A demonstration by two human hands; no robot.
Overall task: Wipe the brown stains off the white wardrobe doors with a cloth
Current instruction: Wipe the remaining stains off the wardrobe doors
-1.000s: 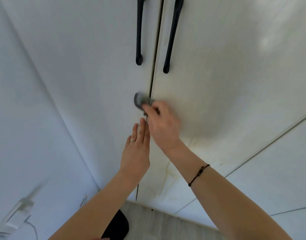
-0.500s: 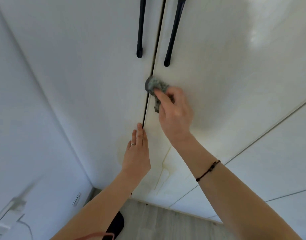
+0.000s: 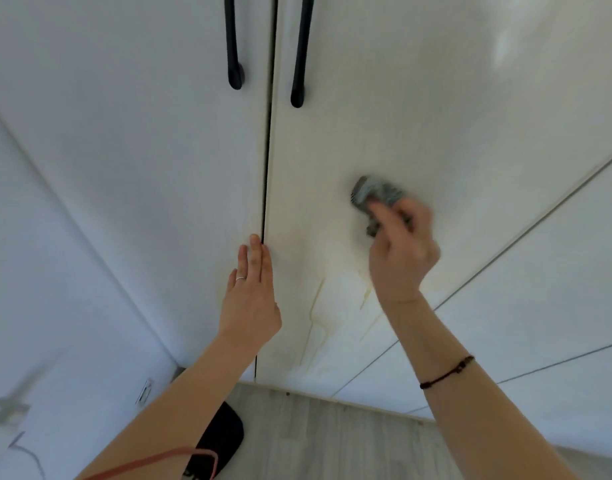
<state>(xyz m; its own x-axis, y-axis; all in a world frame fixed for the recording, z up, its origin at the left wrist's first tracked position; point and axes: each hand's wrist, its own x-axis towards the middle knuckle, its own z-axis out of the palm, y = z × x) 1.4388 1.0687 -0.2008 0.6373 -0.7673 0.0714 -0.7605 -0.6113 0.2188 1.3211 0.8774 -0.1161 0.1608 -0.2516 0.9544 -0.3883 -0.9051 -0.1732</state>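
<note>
Your left hand (image 3: 250, 299) lies flat on the left door (image 3: 141, 150), fingers straight and together, their tips at the dark gap between the two doors. It grasps nothing and looks to be steadying the panel.

Just right of the gap, low on the right door (image 3: 418, 98), the brown stains (image 3: 332, 306) run down in pale streaks towards the floor.

Above them and further right, the grey cloth (image 3: 377, 194) is bunched against that door, with your right hand (image 3: 401, 251) curled round it; motion blur hides the exact finger placement.

The cloth looks soft, light and limp, so it will probably fold and creep out of your grip. Take it as a wad under the fingertips. The glossy door should let it slide easily, so press firmly over the streaks.
</note>
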